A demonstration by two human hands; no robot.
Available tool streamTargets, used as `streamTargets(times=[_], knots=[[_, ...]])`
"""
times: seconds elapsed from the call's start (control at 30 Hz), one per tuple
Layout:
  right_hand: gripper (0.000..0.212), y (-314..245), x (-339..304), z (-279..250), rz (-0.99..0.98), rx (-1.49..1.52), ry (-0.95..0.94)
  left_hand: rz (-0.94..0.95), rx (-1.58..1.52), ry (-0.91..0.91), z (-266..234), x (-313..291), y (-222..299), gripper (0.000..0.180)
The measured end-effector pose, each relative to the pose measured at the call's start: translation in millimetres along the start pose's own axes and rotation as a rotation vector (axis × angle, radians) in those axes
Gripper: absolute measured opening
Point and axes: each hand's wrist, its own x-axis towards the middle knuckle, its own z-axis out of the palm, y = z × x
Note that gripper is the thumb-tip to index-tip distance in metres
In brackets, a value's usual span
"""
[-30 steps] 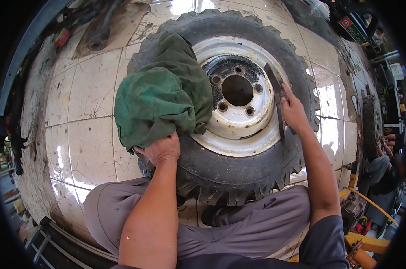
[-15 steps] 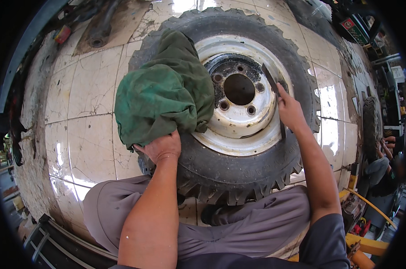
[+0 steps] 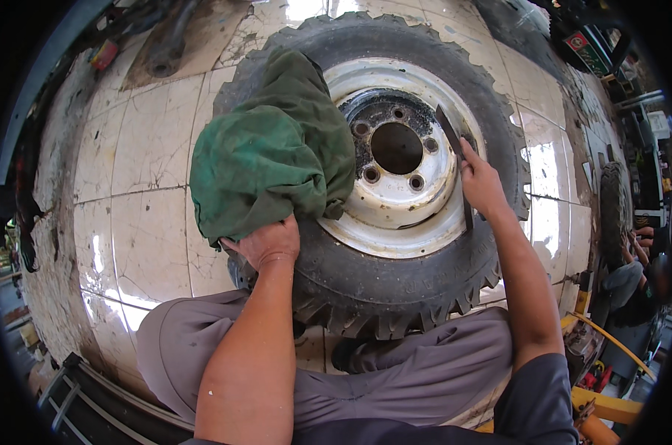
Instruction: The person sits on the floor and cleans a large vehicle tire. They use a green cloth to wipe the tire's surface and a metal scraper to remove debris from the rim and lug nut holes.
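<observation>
A big black tyre (image 3: 380,285) with chunky tread lies flat in front of me, on a white, rust-marked wheel rim (image 3: 425,196) with a round centre hole and several bolt holes. A bunched green cloth (image 3: 258,159) covers the tyre's left side and overlaps the rim. My left hand (image 3: 265,243) is closed on the cloth's near edge, its fingertips partly hidden beneath the folds. Over the rim's right side, my right hand (image 3: 484,185) is closed around a thin, dark flat bar (image 3: 449,132), index finger stretched along it. The bar's lower end shows below the hand.
Pale cracked floor tiles (image 3: 147,167) surround the tyre. Upper left, a metal part (image 3: 167,53) rests on a brown board beside a small red tin (image 3: 104,55). Another tyre (image 3: 614,211) stands at the right, with a person's hands (image 3: 636,245) near it. Yellow metal framing (image 3: 610,406) is lower right.
</observation>
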Motion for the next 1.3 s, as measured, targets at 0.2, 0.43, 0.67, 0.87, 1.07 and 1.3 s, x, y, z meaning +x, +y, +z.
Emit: streamTargets(times=[0.2, 0.43, 0.67, 0.87, 1.07, 1.3], knots=[[0.049, 0.6, -10.7, 0.0, -0.041, -0.019, -0.002, -0.009, 0.0, 0.0, -1.1, -0.6, -1.4, 0.075], [0.053, 2.6, -13.2, 9.1, -0.207, -0.115, 0.056, -0.007, -0.004, 0.044, 1.2, -1.6, -0.2, 0.071], [0.063, -19.0, -19.1, 8.3, -0.116, -0.462, -0.072, -0.019, 0.023, -0.023, -2.1, -0.5, -0.9, 0.079], [0.066, -4.7, -16.3, 13.8, -0.079, -0.483, -0.069, -0.028, 0.022, 0.006, 2.8, -1.5, -2.7, 0.077], [0.064, 1.4, -14.1, 13.3, -0.118, -0.455, -0.062, -0.033, 0.012, -0.019, -1.8, -1.1, 0.3, 0.077], [0.065, 1.3, -16.6, 11.8, -0.148, -0.439, -0.026, -0.038, -0.014, -0.024, -0.5, -1.0, -0.2, 0.077]])
